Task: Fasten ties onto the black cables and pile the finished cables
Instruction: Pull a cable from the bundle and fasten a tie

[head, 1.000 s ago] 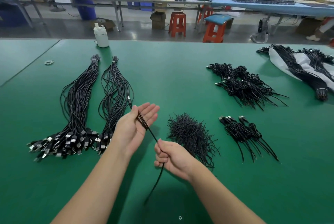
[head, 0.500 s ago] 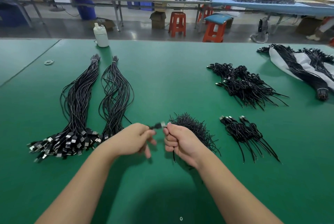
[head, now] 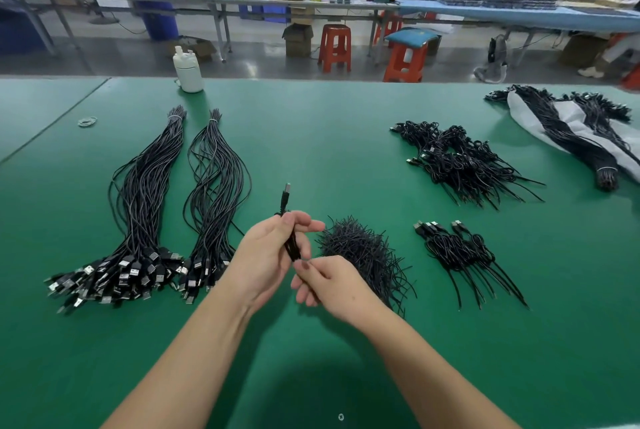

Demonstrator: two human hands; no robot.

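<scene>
Hands meet over the middle of the green desk, near its front edge. The left hand has its fingers curled round a folded black cable. The cable stands almost upright, and its plug end pokes out above the fingers. The right hand sits just below and beside it. Its thumb and fingers pinch at the bottom of that same cable, and I cannot tell if a tie is between them.

Right behind the right hand is a fuzzy heap of thin black ties. They look like short stiff wires sticking out every way.

Toward the left edge lie two long bunches of loose cables, side by side. Each bunch is tied at the far tip. The near ends fan out into many shiny square plugs.

To the right of the ties is a small pile of finished cables, each folded into a loop with thin tails pointing to the front edge. Farther back is a bigger pile of finished cables, all tangled.

At the far right corner a soft white bag lies flat and open. More dark cable bunches lie on it and spill out.

At the far edge, left of the middle, stands a round white plastic bottle. A small ring of rubber bands lies near the far left corner. The desk top is smooth and a bit shiny.
</scene>
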